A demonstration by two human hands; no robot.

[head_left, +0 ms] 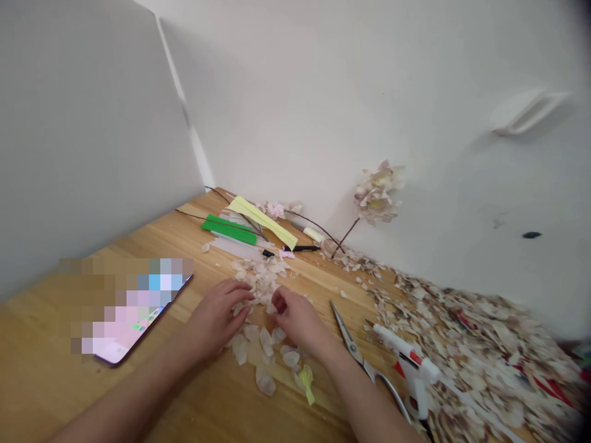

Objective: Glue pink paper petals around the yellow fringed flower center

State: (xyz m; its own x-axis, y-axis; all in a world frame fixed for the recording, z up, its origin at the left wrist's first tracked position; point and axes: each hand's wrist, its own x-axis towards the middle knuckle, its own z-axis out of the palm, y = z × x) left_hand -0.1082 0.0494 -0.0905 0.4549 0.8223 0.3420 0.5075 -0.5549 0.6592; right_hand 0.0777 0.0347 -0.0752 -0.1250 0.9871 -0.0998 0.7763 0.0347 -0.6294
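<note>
My left hand (217, 314) rests on the wooden table (152, 246), its fingers spread and their tips touching a small heap of pale petals (263, 280). My right hand (295, 317) lies just beside it, with thumb and forefinger pinched on one pale petal at the heap's near edge. More loose petals (261, 351) lie between my wrists, and a small yellow scrap (307, 378) sits by my right forearm.
Scissors (353, 344) and a white glue gun (410, 360) lie right of my right arm. A thick litter of petal scraps (480, 332) covers the right side. A phone (138, 320) lies left. Green (228, 229) and yellow strips (263, 221), wire stems and a paper flower (376, 194) sit by the wall.
</note>
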